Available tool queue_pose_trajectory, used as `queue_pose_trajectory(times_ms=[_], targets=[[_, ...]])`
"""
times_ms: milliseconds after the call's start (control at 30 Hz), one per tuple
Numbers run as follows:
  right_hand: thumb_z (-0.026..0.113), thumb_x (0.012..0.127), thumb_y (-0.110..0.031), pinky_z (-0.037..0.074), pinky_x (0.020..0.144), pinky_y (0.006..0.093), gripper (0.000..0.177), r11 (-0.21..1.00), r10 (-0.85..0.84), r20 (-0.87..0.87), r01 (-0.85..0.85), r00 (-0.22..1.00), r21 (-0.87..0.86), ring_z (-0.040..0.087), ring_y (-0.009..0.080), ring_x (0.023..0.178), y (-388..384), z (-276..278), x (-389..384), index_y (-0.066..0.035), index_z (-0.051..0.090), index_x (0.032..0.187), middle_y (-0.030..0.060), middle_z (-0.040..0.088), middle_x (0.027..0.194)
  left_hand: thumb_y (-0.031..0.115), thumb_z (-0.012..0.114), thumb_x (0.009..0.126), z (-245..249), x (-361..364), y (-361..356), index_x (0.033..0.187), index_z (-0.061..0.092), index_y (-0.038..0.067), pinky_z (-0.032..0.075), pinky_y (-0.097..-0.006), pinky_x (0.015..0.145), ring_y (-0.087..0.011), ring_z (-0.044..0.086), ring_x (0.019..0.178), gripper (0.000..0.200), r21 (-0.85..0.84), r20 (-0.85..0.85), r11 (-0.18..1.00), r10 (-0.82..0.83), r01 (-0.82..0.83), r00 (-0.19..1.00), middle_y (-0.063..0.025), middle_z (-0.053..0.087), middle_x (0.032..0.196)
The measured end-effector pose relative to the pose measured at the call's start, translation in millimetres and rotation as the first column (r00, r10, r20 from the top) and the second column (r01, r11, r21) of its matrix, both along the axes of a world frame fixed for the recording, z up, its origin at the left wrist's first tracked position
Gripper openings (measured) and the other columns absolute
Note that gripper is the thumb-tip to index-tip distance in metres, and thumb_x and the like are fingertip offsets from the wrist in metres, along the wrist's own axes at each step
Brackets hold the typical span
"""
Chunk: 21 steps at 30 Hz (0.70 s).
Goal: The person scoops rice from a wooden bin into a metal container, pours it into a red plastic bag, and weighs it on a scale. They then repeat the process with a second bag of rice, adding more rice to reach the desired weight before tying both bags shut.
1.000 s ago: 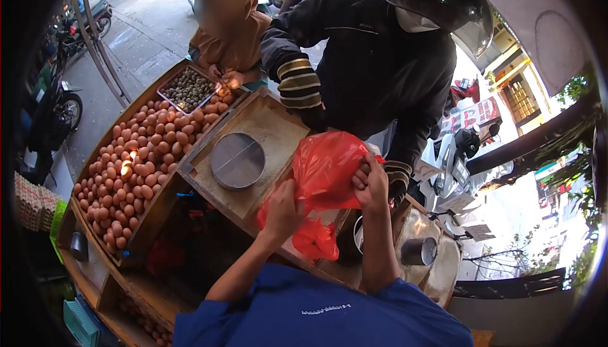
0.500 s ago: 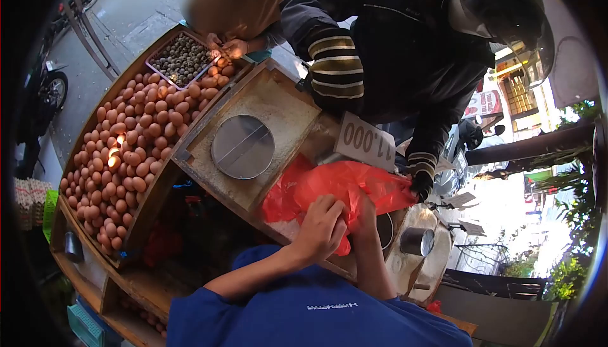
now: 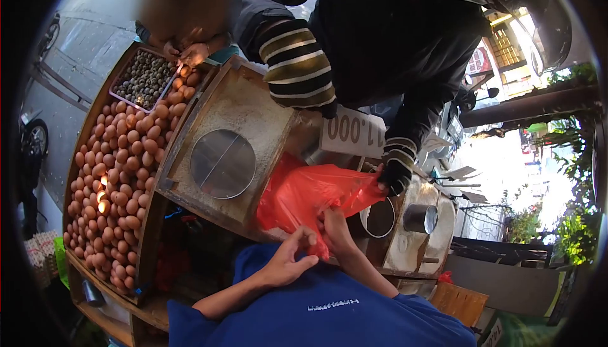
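Note:
A red plastic bag (image 3: 310,188) is stretched across the front of the wooden stall. My right hand (image 3: 335,230) is closed on a gathered part of the bag, close to my blue shirt. Just left of it, my left hand (image 3: 286,261) has its thumb and fingers apart, beside the bag's hanging tail; whether it touches the plastic is hard to see. At the bag's far right end, a gloved hand (image 3: 397,176) of a person in a dark jacket is at the plastic. The bag's contents are hidden.
Brown eggs (image 3: 120,182) fill a wooden bin on the left, with a basket of quail eggs (image 3: 144,79) at its top. A round metal lid (image 3: 223,164) lies on the counter near a price sign (image 3: 351,133). A metal can (image 3: 420,219) stands right. Another person is behind the eggs.
My left hand has come off the bag and opened, moving down and left. My right hand has drawn its part of the bag toward me. The view has shifted.

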State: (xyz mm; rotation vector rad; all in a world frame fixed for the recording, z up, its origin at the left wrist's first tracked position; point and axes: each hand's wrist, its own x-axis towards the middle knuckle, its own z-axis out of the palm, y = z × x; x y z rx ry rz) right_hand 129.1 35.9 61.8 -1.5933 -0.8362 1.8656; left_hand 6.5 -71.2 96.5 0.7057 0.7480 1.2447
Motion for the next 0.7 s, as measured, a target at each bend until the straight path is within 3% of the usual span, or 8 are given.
queue_pose_trajectory(times_ms=[67, 233, 333, 400, 533, 600, 633, 700], targets=[[0.046, 0.09, -0.012, 0.026, 0.045, 0.0239, 0.014, 0.993, 0.099, 0.014, -0.098, 0.995, -0.07, 0.033, 0.009, 0.05, -2.7, -18.3, -1.2, -0.009, 0.049, 0.077, -0.0024, 0.037, 0.061, -0.002, 0.056, 0.08, -7.4, -2.0, -5.0, 0.096, 0.042, 0.007, 0.036, -0.0252, 0.087, -0.009, 0.044, 0.091, 0.023, -0.083, 0.199, 0.995, 0.063, -0.047, 0.978, -0.0009, 0.043, 0.095], [0.045, 0.091, -0.013, 0.027, 0.044, 0.0246, 0.016, 0.993, 0.039, -0.052, -0.045, 0.998, -0.111, 0.034, 0.0092, 0.049, -1.8, -52.4, -6.9, -0.007, 0.049, 0.076, -0.0035, 0.034, 0.059, -0.005, 0.055, 0.078, -14.1, -1.2, -5.6, 0.093, 0.042, 0.008, 0.035, -0.0235, 0.085, -0.0082, 0.043, 0.091, 0.024, -0.149, 0.168, 0.988, 0.07, -0.045, 0.983, -0.0026, 0.046, 0.101], [0.048, 0.092, -0.017, 0.032, 0.045, 0.0271, 0.019, 0.97, 0.218, -0.004, -0.217, 0.976, -0.107, 0.038, 0.0105, 0.047, -0.1, -66.6, 1.0, -0.005, 0.049, 0.078, -0.0012, 0.04, 0.058, -0.008, 0.053, 0.077, -35.0, 6.4, -5.4, 0.09, 0.043, 0.008, 0.035, -0.0229, 0.085, -0.0082, 0.045, 0.091, 0.023, -0.22, 0.18, 0.968, 0.16, -0.119, 0.971, -0.0032, 0.049, 0.101], [0.055, 0.089, -0.03, 0.044, 0.052, 0.0357, 0.029, 0.772, 0.492, 0.507, -0.624, 0.708, 0.123, 0.045, 0.0225, 0.046, 0.7, -40.3, 10.6, -0.001, 0.054, 0.084, 0.0051, 0.044, 0.053, -0.009, 0.051, 0.077, -49.1, 7.9, -9.0, 0.088, 0.045, 0.007, 0.036, -0.0221, 0.084, -0.0082, 0.047, 0.09, 0.021, -0.283, 0.062, 0.942, 0.207, -0.181, 0.976, -0.0028, 0.05, 0.097], [0.063, 0.083, -0.033, 0.048, 0.063, 0.0368, 0.039, 0.713, 0.404, 0.703, -0.683, 0.586, 0.159, 0.054, 0.028, 0.056, 9.8, 13.5, 55.5, 0.002, 0.053, 0.096, 0.0116, 0.051, 0.059, -0.007, 0.052, 0.078, -37.6, 7.4, -10.5, 0.087, 0.045, 0.007, 0.038, -0.0219, 0.081, -0.0085, 0.048, 0.087, 0.019, -0.303, 0.051, 0.924, 0.26, -0.233, 0.964, -0.0032, 0.052, 0.095], [0.069, 0.079, -0.03, 0.047, 0.066, 0.0345, 0.039, 0.757, 0.042, 0.866, -0.581, 0.499, 0.299, 0.057, 0.0268, 0.064, 14.9, 20.4, 64.7, 0.002, 0.055, 0.097, 0.0121, 0.057, 0.067, -0.005, 0.053, 0.08, -37.2, 5.8, -11.3, 0.089, 0.048, 0.005, 0.04, -0.0225, 0.074, -0.0087, 0.05, 0.081, 0.014, -0.291, -0.044, 0.929, 0.224, -0.227, 0.974, -0.0026, 0.054, 0.09], [0.069, 0.079, -0.03, 0.047, 0.066, 0.0345, 0.039, 0.757, 0.035, 0.861, -0.576, 0.507, 0.308, 0.057, 0.0268, 0.064, 19.2, 15.0, 63.2, 0.002, 0.055, 0.097, 0.0121, 0.057, 0.067, -0.005, 0.053, 0.08, -40.0, 4.0, -13.2, 0.089, 0.048, 0.005, 0.04, -0.0225, 0.074, -0.0087, 0.05, 0.081, 0.014, -0.283, -0.051, 0.932, 0.221, -0.227, 0.974, -0.0026, 0.054, 0.09], [0.069, 0.08, -0.022, 0.046, 0.067, 0.0336, 0.031, 0.589, -0.1, 0.592, -0.432, 0.8, 0.683, 0.058, 0.023, 0.07, 28.3, -10.4, 55.7, 0.002, 0.055, 0.093, 0.0126, 0.06, 0.079, -0.003, 0.052, 0.082, -45.6, -0.5, -18.6, 0.09, 0.052, 0.004, 0.042, -0.0235, 0.07, -0.009, 0.051, 0.076, 0.01, -0.246, -0.47, 0.966, -0.048, -0.078, 0.881, -0.002, 0.056, 0.084]])
